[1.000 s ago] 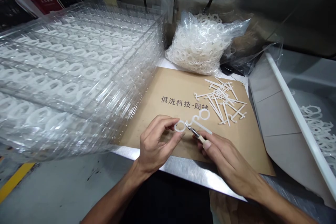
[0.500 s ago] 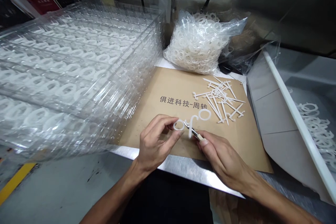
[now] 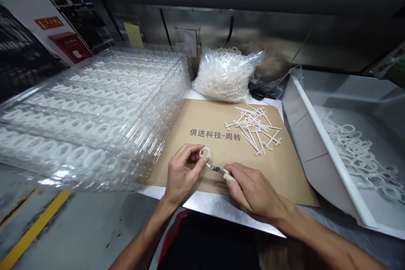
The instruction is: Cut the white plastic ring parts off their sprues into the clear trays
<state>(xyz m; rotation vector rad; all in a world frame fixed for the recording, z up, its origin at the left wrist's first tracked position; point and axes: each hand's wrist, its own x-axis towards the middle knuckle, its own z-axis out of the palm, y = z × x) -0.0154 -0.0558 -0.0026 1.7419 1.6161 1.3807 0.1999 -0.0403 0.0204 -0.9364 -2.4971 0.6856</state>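
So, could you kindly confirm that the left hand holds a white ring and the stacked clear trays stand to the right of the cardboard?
Not quite: in the head view, the stacked clear trays stand to the left of the cardboard. The left hand does hold a white ring.

We pinch a white ring (image 3: 209, 152) in our left hand (image 3: 183, 172) and hold pliers (image 3: 218, 170) in our right hand (image 3: 253, 185) above brown cardboard (image 3: 275, 173).

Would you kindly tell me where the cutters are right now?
In the head view, the cutters are in the right hand, near the middle, over the brown cardboard, their tips close to the white ring in the left hand.
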